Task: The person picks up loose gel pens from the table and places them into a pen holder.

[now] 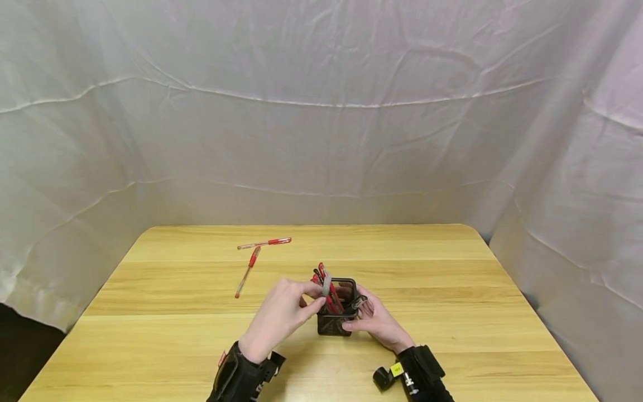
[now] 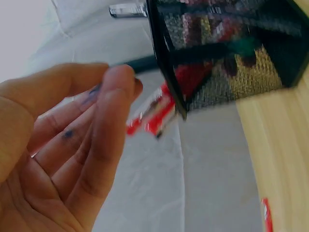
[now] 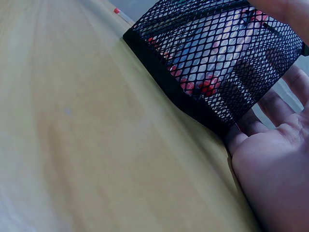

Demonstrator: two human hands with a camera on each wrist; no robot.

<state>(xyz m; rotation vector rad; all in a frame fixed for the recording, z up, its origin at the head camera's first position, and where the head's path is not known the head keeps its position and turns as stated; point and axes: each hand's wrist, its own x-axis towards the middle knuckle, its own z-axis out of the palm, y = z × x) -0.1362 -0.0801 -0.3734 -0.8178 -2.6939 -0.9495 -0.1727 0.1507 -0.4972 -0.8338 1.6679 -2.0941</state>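
Observation:
A black mesh pen holder (image 1: 334, 325) stands on the table with red pens (image 1: 334, 296) leaning in it. From the right, my right hand (image 1: 379, 325) grips the holder, thumb at the front and fingers behind its mesh, as the right wrist view also shows. My left hand (image 1: 281, 315) is at the holder's left rim. In the left wrist view, its thumb and forefinger pinch the end of a dark pen (image 2: 145, 64), whose other end is inside the holder. Another pen's clear end (image 2: 128, 10) sticks out past the rim. Motion blurs that view.
Two red-gripped pens lie on the wooden table (image 1: 452, 290) to the left: one crosswise (image 1: 264, 243) farther back, one slanted (image 1: 248, 272) nearer me. Pale cloth (image 1: 321, 145) hangs behind the table and along its sides.

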